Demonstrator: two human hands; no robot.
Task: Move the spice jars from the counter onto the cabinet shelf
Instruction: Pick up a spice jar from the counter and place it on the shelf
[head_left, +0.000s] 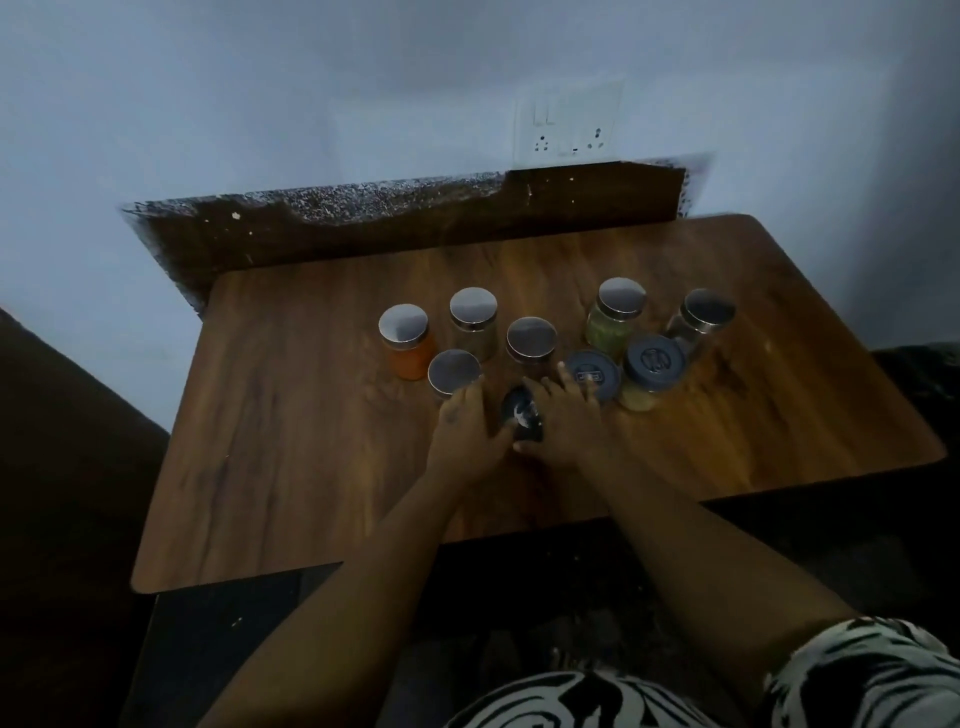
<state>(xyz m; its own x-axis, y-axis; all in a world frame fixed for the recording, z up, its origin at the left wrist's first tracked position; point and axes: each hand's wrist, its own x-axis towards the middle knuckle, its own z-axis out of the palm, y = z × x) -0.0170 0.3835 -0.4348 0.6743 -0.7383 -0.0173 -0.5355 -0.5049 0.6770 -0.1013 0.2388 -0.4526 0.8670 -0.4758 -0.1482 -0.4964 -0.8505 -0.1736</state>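
Several spice jars stand on a brown wooden counter (291, 467). At the left is an orange-filled jar (408, 340) with a steel lid, a green-filled jar (615, 317) stands at the back right, and a jar with a blue-grey lid (649, 371) stands to the right. My left hand (467, 436) and my right hand (563, 421) close from both sides on a dark-lidded jar (522, 418) at the front of the group. My left fingertips touch a steel-lidded jar (453, 371). My right fingers overlap another blue-lidded jar (592, 371). No cabinet shelf is in view.
A dark speckled ledge (363, 218) runs behind the counter against a pale wall. A white switch and socket plate (569, 124) is mounted above it. Dark surfaces lie to the left and below the counter's front edge. The light is dim.
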